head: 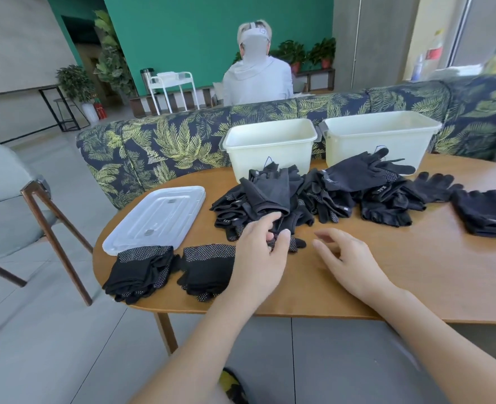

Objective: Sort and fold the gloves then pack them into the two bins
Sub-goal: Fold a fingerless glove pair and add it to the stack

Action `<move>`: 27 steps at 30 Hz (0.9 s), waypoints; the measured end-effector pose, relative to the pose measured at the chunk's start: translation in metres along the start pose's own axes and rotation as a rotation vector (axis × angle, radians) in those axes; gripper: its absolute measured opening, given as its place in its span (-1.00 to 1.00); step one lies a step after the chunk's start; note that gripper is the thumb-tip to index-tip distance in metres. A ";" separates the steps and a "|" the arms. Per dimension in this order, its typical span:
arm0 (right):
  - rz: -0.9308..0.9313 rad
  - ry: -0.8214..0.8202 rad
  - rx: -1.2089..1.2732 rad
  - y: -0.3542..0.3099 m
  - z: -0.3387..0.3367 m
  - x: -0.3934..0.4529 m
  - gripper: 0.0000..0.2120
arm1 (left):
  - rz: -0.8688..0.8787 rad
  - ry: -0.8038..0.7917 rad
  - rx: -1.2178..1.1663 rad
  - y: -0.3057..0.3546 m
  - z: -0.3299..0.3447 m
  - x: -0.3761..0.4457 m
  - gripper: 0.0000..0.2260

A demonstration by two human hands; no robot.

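Head view: two folded stacks (pixel 142 269) lay lower left on tabletop (pixel 416 275); both bins (pixel 270 147) seemed unpacked, pile (pixel 314 193) mid-frame unsorted. Left hand (pixel 258 258) pinched a dotted glove (pixel 295 243); right hand (pixel 346 258) held nothing, fingers loosely spread.

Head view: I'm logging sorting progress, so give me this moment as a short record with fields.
left hand: left hand pinches a dotted glove at the near edge of the pile
right hand: right hand hovers over the table, fingers relaxed, holding nothing
unsorted pile: black gloves heaped mid-table
folded stacks: two at the near left edge, one at far right
bins: left bin and right bin, no gloves visible inside
lid: clear lid lies flat, left of the pile
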State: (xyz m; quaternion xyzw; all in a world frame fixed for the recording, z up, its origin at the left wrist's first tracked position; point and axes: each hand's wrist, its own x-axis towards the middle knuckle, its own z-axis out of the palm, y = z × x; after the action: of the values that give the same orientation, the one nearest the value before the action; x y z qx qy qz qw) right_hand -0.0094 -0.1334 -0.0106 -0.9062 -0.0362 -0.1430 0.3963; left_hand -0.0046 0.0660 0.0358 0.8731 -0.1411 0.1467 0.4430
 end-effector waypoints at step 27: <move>-0.030 0.007 -0.064 0.052 -0.029 0.009 -0.77 | -0.278 0.080 -0.106 -0.009 0.087 0.063 -0.39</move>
State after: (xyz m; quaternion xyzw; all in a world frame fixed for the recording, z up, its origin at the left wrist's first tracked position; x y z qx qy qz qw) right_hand 0.0017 -0.1906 -0.0258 -0.9172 -0.0437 -0.1532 0.3651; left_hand 0.0683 -0.0068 0.0039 0.8530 -0.0089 0.1109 0.5099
